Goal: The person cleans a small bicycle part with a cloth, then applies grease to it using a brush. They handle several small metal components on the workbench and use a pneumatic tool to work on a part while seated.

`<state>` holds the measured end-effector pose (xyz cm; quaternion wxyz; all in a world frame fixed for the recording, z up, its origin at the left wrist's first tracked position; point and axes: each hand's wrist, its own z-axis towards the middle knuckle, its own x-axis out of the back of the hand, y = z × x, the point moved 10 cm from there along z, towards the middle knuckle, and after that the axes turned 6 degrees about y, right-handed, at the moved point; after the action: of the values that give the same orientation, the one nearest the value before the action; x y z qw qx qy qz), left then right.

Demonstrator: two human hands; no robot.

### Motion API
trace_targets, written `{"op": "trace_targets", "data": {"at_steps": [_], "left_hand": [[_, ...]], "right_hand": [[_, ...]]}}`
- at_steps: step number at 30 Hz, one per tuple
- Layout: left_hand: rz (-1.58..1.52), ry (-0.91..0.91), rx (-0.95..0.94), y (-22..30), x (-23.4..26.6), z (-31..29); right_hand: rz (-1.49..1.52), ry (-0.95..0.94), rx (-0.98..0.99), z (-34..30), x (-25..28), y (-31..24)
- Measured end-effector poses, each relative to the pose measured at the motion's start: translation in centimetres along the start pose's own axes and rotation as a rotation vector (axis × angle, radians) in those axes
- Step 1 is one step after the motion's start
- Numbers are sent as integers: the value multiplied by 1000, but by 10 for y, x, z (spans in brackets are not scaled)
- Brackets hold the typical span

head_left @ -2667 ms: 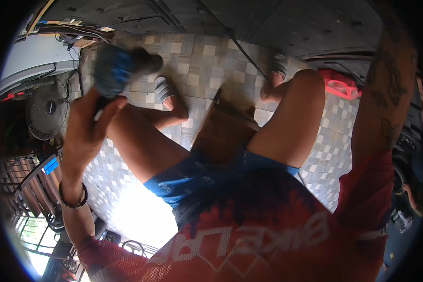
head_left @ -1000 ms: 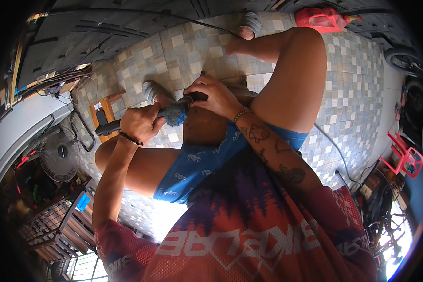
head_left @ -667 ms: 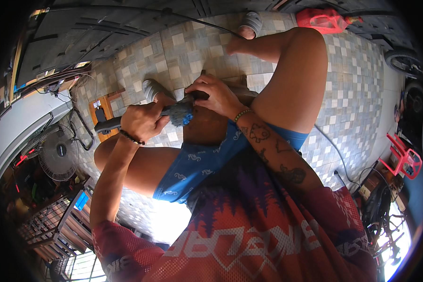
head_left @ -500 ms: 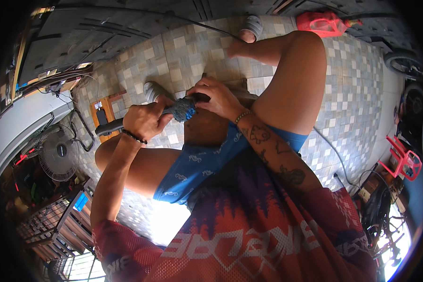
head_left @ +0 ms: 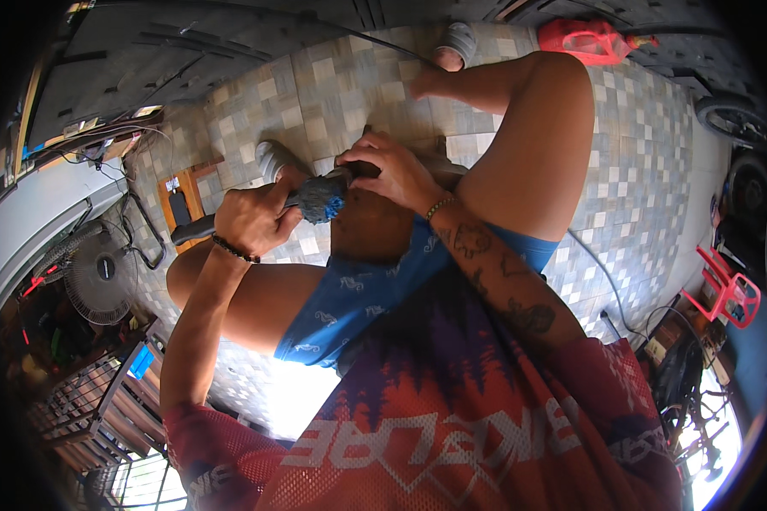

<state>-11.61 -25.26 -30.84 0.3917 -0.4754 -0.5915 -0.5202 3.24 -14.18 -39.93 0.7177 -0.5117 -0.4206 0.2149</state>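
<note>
My left hand [head_left: 251,220] is closed round the dark handle [head_left: 194,230] of a brush. The brush's head [head_left: 319,201], a clump of dark grey bristles with some blue, points toward my other hand. My right hand [head_left: 394,169] curls its fingers round a small dark part [head_left: 364,169] that I cannot make out clearly; the bristles sit right beside it, and whether they touch cannot be told. Below both hands, between my legs, is a brown, smooth-looking surface [head_left: 368,228], partly covered by the hands.
On the tiled floor [head_left: 639,162] lie a wooden board [head_left: 194,194] with a dark item on it and a red plastic jug [head_left: 584,43]. A standing fan [head_left: 102,277] and a metal-barred rack [head_left: 85,409] are at left. At right are a red plastic chair [head_left: 729,289], a wheel [head_left: 731,119] and a cable [head_left: 601,264].
My left hand and the brush have shifted slightly left, its bristles moving away from the dark part. My right hand has barely moved, its grip kept.
</note>
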Motion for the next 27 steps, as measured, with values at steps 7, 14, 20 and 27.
{"op": "trace_targets", "data": {"at_steps": [7, 14, 20, 27], "left_hand": [[-22, 59, 30, -4, -4, 7], [42, -41, 72, -9, -27, -15], [-109, 309, 203, -42, 45, -1], [-98, 335, 364, -62, 83, 2]], "right_hand": [[-12, 13, 39, 1, 3, -4], [9, -28, 7, 2, 1, -5], [273, 23, -230, 14, 8, 16], [511, -228, -457, 21, 7, 7]]}}
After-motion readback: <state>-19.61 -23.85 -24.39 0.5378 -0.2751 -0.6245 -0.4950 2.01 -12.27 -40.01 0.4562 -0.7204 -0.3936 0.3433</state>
